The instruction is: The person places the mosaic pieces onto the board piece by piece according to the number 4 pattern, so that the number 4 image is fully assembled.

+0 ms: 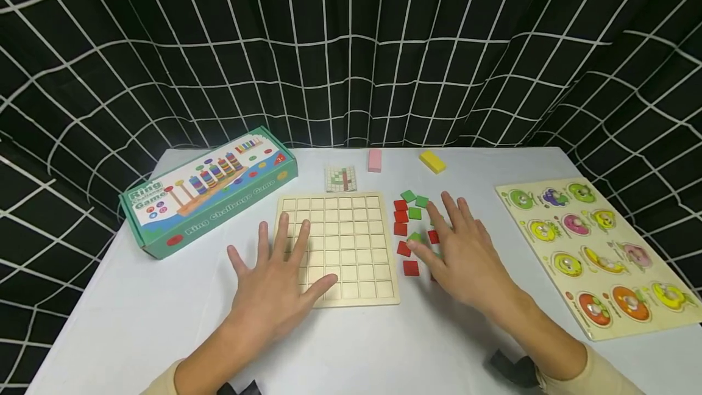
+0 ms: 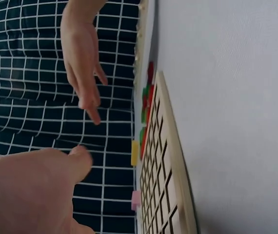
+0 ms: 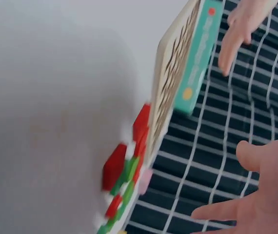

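Note:
A light wooden grid board (image 1: 351,249) with square recesses lies in the middle of the white table. My left hand (image 1: 271,294), fingers spread, hovers over the board's left side and holds nothing. To the board's right is a loose group of red square tiles (image 1: 411,268) and green square tiles (image 1: 415,213). Above this group hangs my right hand (image 1: 468,255), its fingers loosely extended with nothing in them; it hides some of the tiles. Both wrist views show the hands raised off the table, the left wrist view with the board (image 2: 170,161) below.
A green Ring Challenge Game box (image 1: 208,194) sits at the back left. Behind the board are a small pattern card (image 1: 340,179), a pink block (image 1: 375,160) and a yellow block (image 1: 432,162). A wooden fruit puzzle board (image 1: 598,255) lies at the right. Black gridded curtains surround the table.

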The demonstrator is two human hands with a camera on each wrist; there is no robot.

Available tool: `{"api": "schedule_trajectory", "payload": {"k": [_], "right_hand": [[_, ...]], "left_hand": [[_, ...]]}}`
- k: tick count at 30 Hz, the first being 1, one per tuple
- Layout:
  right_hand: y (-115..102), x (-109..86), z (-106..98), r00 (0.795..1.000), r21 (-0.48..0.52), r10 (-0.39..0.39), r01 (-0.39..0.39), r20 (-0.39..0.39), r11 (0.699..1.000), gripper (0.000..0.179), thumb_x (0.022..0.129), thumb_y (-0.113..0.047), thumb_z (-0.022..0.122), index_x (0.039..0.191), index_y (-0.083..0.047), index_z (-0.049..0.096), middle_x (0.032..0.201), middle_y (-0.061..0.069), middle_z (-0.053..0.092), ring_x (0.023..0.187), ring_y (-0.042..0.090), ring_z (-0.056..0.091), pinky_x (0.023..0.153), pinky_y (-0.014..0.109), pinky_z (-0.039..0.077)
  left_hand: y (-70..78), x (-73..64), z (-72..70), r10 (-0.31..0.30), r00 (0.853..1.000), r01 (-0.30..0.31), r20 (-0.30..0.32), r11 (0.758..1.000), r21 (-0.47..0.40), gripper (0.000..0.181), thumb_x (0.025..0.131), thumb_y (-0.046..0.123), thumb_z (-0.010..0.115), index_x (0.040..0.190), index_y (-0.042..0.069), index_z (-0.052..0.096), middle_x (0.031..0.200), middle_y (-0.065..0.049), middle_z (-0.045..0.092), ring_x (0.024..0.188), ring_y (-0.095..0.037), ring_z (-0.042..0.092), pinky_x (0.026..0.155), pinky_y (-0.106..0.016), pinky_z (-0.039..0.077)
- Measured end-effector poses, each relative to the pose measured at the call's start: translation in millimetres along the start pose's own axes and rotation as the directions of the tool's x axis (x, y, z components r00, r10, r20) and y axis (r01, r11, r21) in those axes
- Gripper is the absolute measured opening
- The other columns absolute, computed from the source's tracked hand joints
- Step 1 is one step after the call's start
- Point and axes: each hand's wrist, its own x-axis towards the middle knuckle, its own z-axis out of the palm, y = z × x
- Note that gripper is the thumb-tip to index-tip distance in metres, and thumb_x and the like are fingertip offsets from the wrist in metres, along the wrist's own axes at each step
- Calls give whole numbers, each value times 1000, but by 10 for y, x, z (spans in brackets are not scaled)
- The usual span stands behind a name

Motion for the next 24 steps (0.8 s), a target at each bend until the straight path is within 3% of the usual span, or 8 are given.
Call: {"api": "schedule_trajectory", "payload": {"k": [5, 11, 16, 24], "right_hand": [[165, 273, -41, 1000, 77, 12, -10, -17, 997, 73, 98, -40, 72, 152, 4, 48, 159, 31, 39, 143, 54, 41, 110, 71, 40], [379, 571, -38, 1000, 165, 14, -14, 5, 986, 52, 95, -22, 75, 140, 1, 62, 142, 25, 57, 122, 46, 61, 96, 58, 55], [508, 795, 39, 999, 191, 3, -13, 53, 981, 44, 92, -14, 77, 132, 1, 67, 131, 22, 66, 113, 40, 67, 89, 52, 57], [708, 1108, 142, 989, 248, 63, -96, 137, 964, 41, 89, -11, 79, 128, 0, 69, 123, 20, 70, 107, 35, 66, 84, 41, 57]], "left_hand": [[-135, 38, -20, 2, 1000, 0, 26, 998, -65, 103, 91, 77, 57, 168, 19, 22, 176, -15, 9, 159, -51, 9, 106, -91, 4], [-330, 65, 25, 19, 995, -7, 93, 992, -126, 107, 90, 74, 62, 168, 15, 19, 176, -15, 9, 158, -54, 10, 104, -92, 4], [-463, 58, 58, 19, 988, 6, 151, 987, -160, 113, 86, 73, 67, 169, 16, 16, 177, -10, 7, 158, -54, 9, 104, -92, 3], [-565, 125, 68, 56, 974, -14, 220, 982, -186, 121, 80, 79, 69, 168, 12, 18, 176, -12, 8, 156, -58, 8, 101, -94, 2]]}}
